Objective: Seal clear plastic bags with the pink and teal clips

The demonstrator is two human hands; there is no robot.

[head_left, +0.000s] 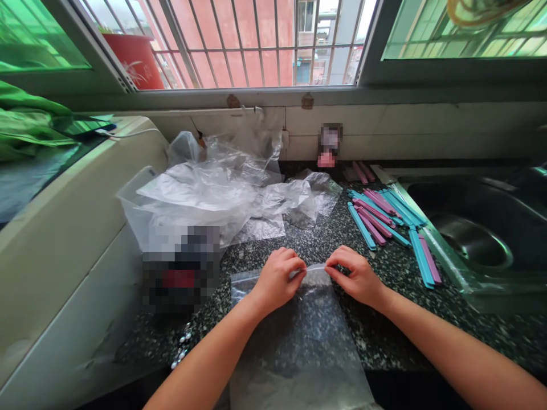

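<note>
Our left hand (280, 280) and right hand (358, 279) each pinch, thumb against fingers, the zip edge of one clear bag (299, 347). It lies on the counter (405, 330), long axis running toward us, zip pointing away. Outward: one plastic heap (209, 188), one sink (453, 269), blue and purple strips (375, 212), too overlapped to count.

1 clear bag (294, 347) is held over the counter's (290, 242) front edge by 2 hands: L hand (282, 279) & R hand (356, 279). 1 sink (455, 267) is inset. Nr back edge, 2 pink strips (359, 172) are seen; overlapped pink/blue strips (376, 212) & piled bags (205, 193) can't be counted.
</note>
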